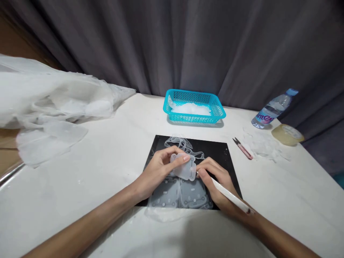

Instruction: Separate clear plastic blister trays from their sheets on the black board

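Observation:
My left hand (158, 165) pinches a small translucent plastic-like piece (182, 170) with scalloped corners between thumb and fingers. Against its right edge, my right hand (219, 179) grips a slim white-handled tool (229, 195) like a pen; the fingers hide its tip, so I cannot tell its kind. Both hands are above a black mat (220, 148). Beneath them, a clear moulded sheet (166, 195) with several similar shapes lies over the mat's front edge. Cut-out clear strips (182, 144) are curled at the mat's back.
A turquoise basket (197, 117) holding white translucent pieces stands behind the mat. To the right are pink-handled thread snips (243, 148), clear scraps (264, 143), a water bottle (271, 111) and a tape roll (287, 135). A large plastic bag (53, 96) fills the left side.

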`<state>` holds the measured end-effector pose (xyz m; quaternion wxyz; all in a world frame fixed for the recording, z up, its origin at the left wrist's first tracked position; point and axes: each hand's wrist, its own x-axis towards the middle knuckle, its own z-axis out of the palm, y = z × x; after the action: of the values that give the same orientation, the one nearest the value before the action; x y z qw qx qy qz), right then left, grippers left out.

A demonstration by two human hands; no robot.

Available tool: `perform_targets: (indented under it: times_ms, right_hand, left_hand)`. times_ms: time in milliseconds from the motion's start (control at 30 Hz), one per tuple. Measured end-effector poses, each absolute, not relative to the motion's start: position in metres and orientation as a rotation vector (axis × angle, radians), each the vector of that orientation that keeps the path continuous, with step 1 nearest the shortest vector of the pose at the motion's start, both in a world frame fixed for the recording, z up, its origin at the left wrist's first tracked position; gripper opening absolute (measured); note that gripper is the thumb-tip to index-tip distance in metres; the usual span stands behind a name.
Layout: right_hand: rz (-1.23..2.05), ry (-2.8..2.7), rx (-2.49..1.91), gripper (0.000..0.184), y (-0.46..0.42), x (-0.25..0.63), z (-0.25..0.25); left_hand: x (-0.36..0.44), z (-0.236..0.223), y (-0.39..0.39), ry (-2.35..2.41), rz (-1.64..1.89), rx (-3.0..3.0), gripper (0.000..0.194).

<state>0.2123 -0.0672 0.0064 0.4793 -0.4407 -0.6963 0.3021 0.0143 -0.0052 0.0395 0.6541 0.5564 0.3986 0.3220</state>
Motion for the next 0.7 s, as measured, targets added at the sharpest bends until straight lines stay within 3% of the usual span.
perform_targets:
  times_ms: [200, 433, 567, 700]
  right_hand:
    - [0.579, -1.715, -1.068, 0.011, -0.069, 0.216, 0.010]
    - [0.026, -1.914, -0.967, 0.037, -0.066, 0.232, 0.006]
    - [-0.049, -1.969, -0.946, 0.045, -0.066, 0.236, 0.003]
    - [-0.029, -1.976, -0.945, 0.041, -0.066, 0.234, 0.005]
  left_hand:
    - [0.011, 0.034, -0.002, 0.786, 0.727, 1.300, 0.021]
    - [0.007, 0.033, -0.002, 0.700, 0.650, 1.471, 0.014]
    - [0.006, 0.033, -0.001, 0.682, 0.655, 1.512, 0.012]
    - [0.007, 0.035, -0.002, 0.664, 0.664, 1.569, 0.013]
